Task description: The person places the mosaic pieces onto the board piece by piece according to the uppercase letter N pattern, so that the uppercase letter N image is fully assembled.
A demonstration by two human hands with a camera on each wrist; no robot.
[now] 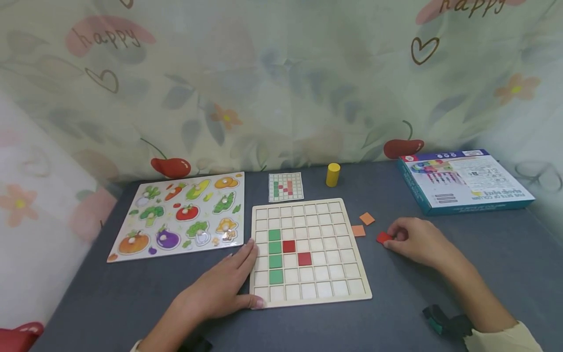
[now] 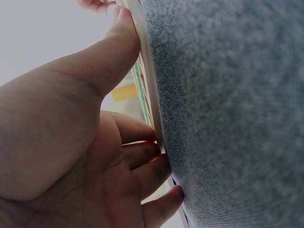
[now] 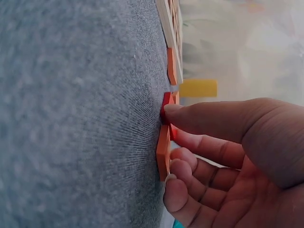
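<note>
A wooden grid board point(image 1: 324, 275) lies flat on the dark table. Green tiles point(image 1: 275, 248) form a column near its left side, and red tiles point(image 1: 304, 258) sit in two cells to the right of them. My left hand point(image 1: 224, 283) rests along the board's left edge, fingers extended, thumb at the near corner. To the right of the board, my right hand point(image 1: 415, 239) pinches a red tile point(image 3: 165, 105) between thumb and fingers, close to the tabletop. Two orange tiles point(image 1: 367, 218) lie between board and hand. The right wrist view shows another orange tile point(image 3: 164, 152) beneath those fingers.
Behind the board lie a small pattern card point(image 1: 286, 187) and an upright yellow cylinder point(image 1: 333, 175). A vegetable puzzle board point(image 1: 167, 215) is at the left, and a flat printed box point(image 1: 466, 181) at the back right. Patterned cloth point(image 1: 281, 83) hangs behind the table.
</note>
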